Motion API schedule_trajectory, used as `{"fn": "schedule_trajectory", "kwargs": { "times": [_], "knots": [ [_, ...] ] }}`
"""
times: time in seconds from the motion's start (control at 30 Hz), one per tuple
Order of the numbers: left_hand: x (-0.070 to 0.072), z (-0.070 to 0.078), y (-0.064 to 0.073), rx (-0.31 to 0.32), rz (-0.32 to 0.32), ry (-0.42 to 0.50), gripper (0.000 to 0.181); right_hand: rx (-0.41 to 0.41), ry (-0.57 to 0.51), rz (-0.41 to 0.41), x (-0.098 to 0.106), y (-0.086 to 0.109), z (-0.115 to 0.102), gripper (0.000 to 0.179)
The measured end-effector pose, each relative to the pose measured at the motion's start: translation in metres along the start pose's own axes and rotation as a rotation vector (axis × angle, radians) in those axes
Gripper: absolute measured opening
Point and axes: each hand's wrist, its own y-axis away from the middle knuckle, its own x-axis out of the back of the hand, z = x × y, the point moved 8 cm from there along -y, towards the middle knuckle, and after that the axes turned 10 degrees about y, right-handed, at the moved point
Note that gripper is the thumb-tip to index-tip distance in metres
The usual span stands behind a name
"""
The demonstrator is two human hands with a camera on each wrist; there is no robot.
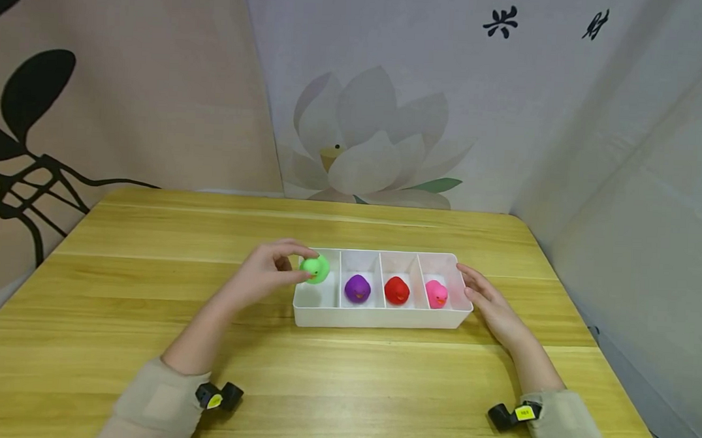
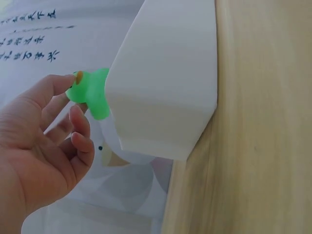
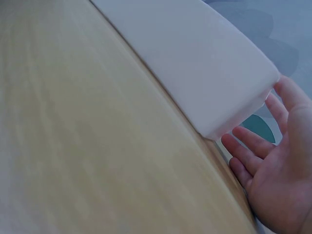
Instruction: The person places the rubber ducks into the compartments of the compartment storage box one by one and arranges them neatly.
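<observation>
Between thumb and fingers, my left hand [image 1: 269,268] pinches a green rubber duck [image 1: 315,268] over the leftmost compartment of a white divided box [image 1: 376,319]. The left wrist view shows the green duck [image 2: 95,92] at the box's [image 2: 161,63] upper edge, the other fingers loosely bent. My right hand [image 1: 497,310] rests its fingertips against the right end of the box; in the right wrist view its fingers [image 3: 246,141] are only slightly bent. A purple duck [image 1: 357,289], a red duck [image 1: 397,291] and a pink duck [image 1: 436,294] sit one per compartment, left to right.
The box stands on a yellowish wooden table [image 1: 344,382]. Behind the table hangs a pale cloth [image 1: 394,38] printed with a lotus and dark characters. A light curtain-like cloth [image 1: 652,193] borders the right side.
</observation>
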Motion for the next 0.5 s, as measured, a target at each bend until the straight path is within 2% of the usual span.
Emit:
{"fn": "schedule_trajectory", "kwargs": {
  "times": [0.17, 0.33, 0.5],
  "knots": [
    [-0.004, -0.008, -0.007, 0.039, -0.04, -0.049, 0.027, -0.005, 0.009, 0.004, 0.0, 0.0, 0.001, 0.052],
    [-0.007, -0.015, -0.011, 0.051, -0.099, -0.084, 0.027, 0.001, 0.003, 0.003, -0.001, 0.0, 0.0, 0.052],
    [-0.009, -0.021, -0.013, 0.06, -0.121, -0.116, 0.027, -0.002, 0.003, 0.003, 0.0, -0.001, 0.002, 0.053]
  ]
}}
